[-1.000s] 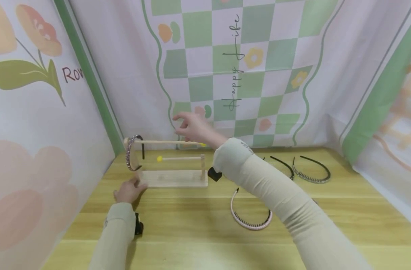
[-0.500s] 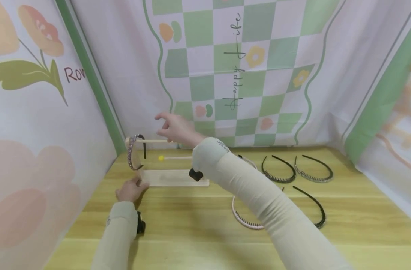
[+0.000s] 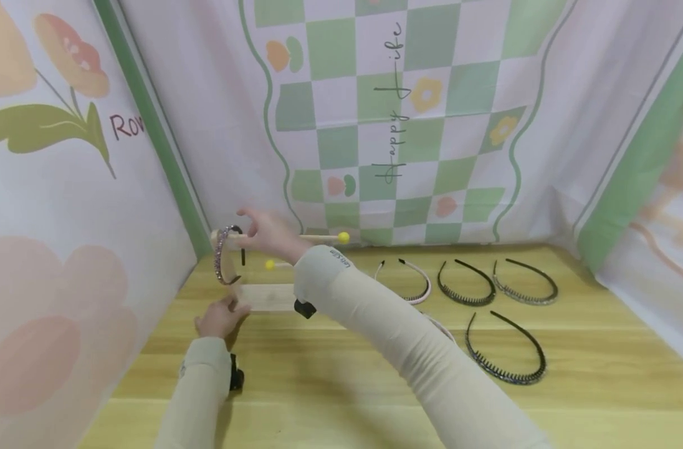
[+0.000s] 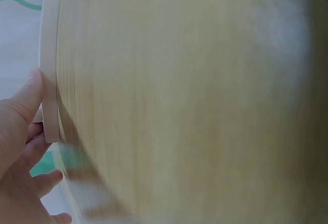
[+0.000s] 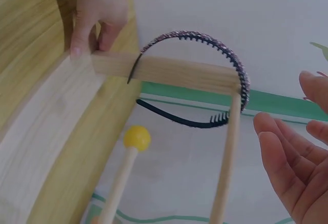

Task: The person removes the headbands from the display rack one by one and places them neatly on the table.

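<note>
A pale wooden rack [image 3: 271, 298] stands on the table, with two horizontal rods tipped by yellow balls. My left hand [image 3: 217, 319] grips the left end of its base; in the left wrist view the thumb [image 4: 32, 93] lies on one face of the wood and fingers reach behind. Around the upper rod, close to the left post, hangs a toothed headband [image 5: 218, 43] covered in sparkling stones. My right hand [image 3: 274, 236] is beside that headband at the upper rod. Its fingers are loosely bent, apart from the headband in the right wrist view, and hold nothing.
Several headbands lie on the right of the table: a pink one [image 3: 425, 288], a black one [image 3: 467, 302], a grey glittery one [image 3: 529, 300] and a dark one [image 3: 512, 378] in front. Another pink one [image 3: 442, 328] is mostly behind my right sleeve. Printed curtains surround the table.
My right hand has moved left along the upper rod and slightly down, toward the hanging headband. The rod's yellow ball shows again. My left hand keeps its grip on the base.
</note>
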Tool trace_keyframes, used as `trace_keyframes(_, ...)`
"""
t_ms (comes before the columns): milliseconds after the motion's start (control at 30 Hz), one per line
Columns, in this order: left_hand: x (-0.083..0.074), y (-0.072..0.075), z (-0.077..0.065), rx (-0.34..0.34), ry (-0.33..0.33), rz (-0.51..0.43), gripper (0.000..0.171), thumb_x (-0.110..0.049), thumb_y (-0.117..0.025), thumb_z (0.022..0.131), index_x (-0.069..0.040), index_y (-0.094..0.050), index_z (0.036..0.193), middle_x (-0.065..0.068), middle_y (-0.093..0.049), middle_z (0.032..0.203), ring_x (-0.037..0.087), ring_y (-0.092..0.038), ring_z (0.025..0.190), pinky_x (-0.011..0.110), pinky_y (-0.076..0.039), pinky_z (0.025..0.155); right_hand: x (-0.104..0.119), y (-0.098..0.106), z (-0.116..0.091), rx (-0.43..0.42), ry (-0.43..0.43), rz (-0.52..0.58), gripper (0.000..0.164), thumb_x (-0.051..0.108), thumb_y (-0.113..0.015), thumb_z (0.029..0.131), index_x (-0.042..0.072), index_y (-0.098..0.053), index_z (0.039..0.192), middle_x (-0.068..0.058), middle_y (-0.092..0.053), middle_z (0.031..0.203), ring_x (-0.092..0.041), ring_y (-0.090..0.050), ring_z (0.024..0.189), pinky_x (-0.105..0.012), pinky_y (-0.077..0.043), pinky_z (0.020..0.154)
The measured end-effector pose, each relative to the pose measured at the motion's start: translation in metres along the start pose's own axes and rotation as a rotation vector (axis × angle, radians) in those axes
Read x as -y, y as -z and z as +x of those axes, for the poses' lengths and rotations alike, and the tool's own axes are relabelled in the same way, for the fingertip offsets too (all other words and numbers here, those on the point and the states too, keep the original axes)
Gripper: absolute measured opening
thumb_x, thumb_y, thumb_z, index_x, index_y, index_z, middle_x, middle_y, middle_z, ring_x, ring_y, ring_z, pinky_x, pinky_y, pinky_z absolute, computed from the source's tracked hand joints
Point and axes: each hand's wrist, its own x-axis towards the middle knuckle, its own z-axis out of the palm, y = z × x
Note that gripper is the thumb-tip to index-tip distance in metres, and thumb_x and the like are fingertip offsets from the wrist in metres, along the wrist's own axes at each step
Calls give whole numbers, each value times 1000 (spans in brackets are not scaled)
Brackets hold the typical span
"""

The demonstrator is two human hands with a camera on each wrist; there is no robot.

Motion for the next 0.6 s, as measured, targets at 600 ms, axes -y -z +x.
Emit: trace_keyframes(600, -3, 2, -2, -23, 6, -13, 64, -49, -56, 87, -3, -47, 131, 18, -51, 128, 43, -47, 113, 71, -10, 94, 2, -43, 7, 87, -41, 228, 58, 13, -67, 84, 16, -42, 136, -5, -60, 88, -17, -58, 66, -26, -51, 53)
